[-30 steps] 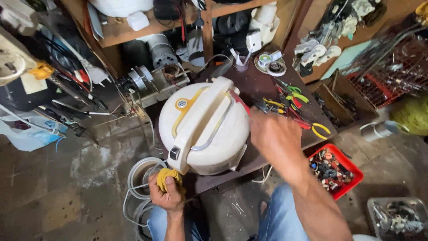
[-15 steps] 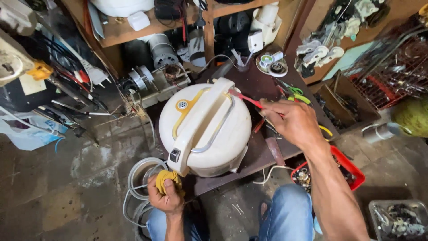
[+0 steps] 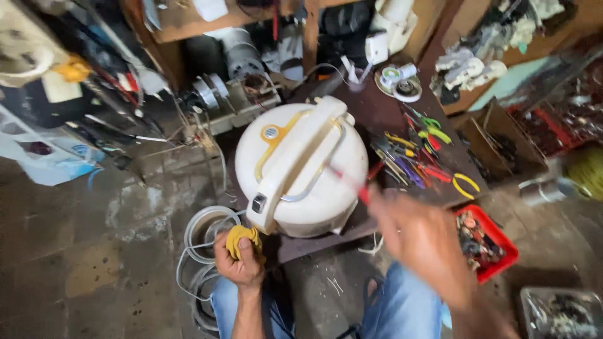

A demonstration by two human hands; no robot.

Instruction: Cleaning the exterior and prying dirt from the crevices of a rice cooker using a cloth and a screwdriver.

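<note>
We sit at a low dark bench with a round cream-white cooker standing on it, its broad handle running across the lid and a metal bail curving beside it. Our right hand is raised in front of the cooker's right edge, blurred, with the fingers closed on a thin red-handled tool whose shaft reaches over the lid. Whether the tip touches the lid we cannot tell through the blur.

Our left hand rests low, just below the cooker's front left edge, with the fingers curled tight around a crumpled yellow cloth. The cloth sits just beside the cooker's base near the small dark latch on the handle end.

To the right of the cooker, on the bench, lies a scatter of pliers and cutters with red, yellow and green grips. A red tray of small mixed parts sits on the floor by our right knee, and a grey tray of bits lies further right. Coiled white cable lies on the stained concrete floor left of our left hand. Rolls of tape stand at the back of the bench, and motor parts crowd the shelves behind.
</note>
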